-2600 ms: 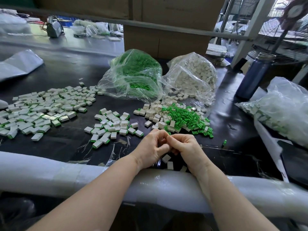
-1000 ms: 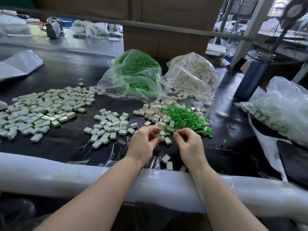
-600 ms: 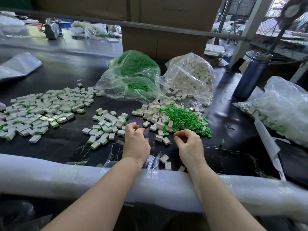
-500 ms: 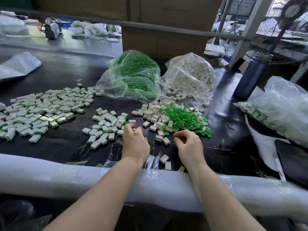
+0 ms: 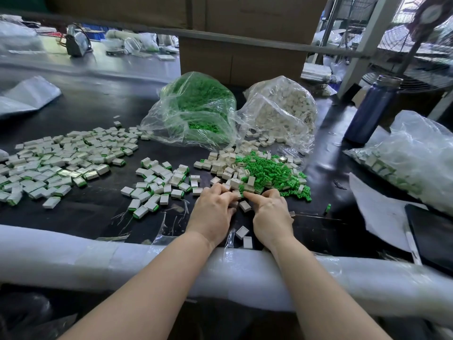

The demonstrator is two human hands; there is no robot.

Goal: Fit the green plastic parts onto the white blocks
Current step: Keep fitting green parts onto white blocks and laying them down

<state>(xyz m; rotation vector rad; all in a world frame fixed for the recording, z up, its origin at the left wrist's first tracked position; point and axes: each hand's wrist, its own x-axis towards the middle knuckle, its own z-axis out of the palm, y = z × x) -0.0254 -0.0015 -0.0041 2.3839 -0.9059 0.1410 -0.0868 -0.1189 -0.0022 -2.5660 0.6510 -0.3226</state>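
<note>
A pile of loose green plastic parts (image 5: 269, 173) lies mixed with bare white blocks (image 5: 224, 168) in the middle of the black table. My left hand (image 5: 215, 209) reaches into the pile's near edge, fingers stretched over a white block there. My right hand (image 5: 270, 212) is beside it, index finger extended onto a green part at the edge and the other fingers curled under; a grip is not visible. One white block (image 5: 245, 206) lies between my hands and two more (image 5: 242, 232) by my wrists. Fitted blocks (image 5: 159, 185) lie to the left.
A larger spread of fitted blocks (image 5: 61, 163) covers the left. Behind the pile stand a bag of green parts (image 5: 198, 111) and a bag of white blocks (image 5: 282, 111). A blue bottle (image 5: 370, 109) and another filled bag (image 5: 411, 158) are right. A padded roll (image 5: 98, 261) lines the near edge.
My hands were together, then parted. The left reached toward the fitted blocks on the left. Now both have moved forward and meet at the pile's near edge.
</note>
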